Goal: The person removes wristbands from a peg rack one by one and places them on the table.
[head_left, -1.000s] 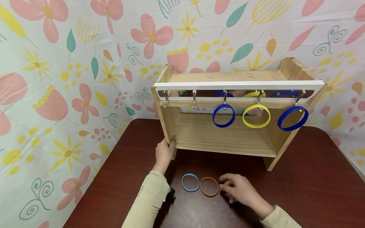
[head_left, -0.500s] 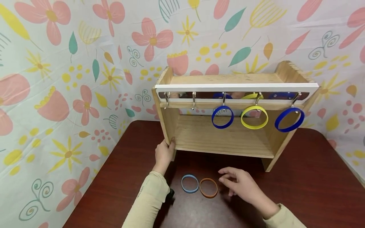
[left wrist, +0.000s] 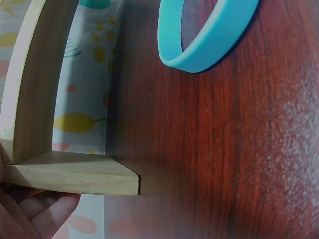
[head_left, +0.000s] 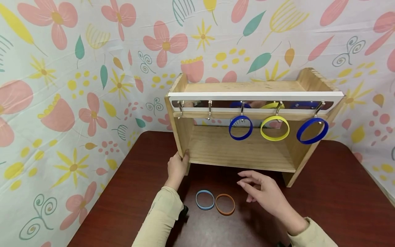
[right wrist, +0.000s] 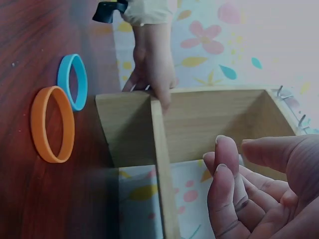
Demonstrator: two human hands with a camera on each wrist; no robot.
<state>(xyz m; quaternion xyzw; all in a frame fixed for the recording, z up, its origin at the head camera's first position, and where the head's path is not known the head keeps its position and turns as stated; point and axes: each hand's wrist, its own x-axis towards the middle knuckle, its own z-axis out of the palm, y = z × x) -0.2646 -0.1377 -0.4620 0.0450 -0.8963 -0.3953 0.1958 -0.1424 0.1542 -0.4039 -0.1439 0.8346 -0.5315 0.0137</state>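
My left hand (head_left: 177, 168) grips the lower left side of a wooden rack (head_left: 240, 145), its thumb on the front edge; the left wrist view shows fingers curled under the wood. My right hand (head_left: 266, 192) hovers over the table in front of the rack, fingers loosely bent and holding nothing. A light blue band (head_left: 205, 208) and an orange band (head_left: 225, 213) lie side by side on the table, left of my right hand. From the rack's hooks hang a blue band (head_left: 240, 138), a yellow band (head_left: 275, 139) and another blue band (head_left: 312, 141). The two left hooks (head_left: 210, 109) carry no band.
The dark red table (head_left: 129, 206) extends around the rack. Behind it hangs a white cloth (head_left: 123, 89) printed with flowers and leaves. A white strip (head_left: 256, 93) with a shiny metal plate runs along the rack's upper front.
My right hand has risen away from the orange band, toward the rack. My left hand keeps its hold on the rack. The view has shifted slightly.
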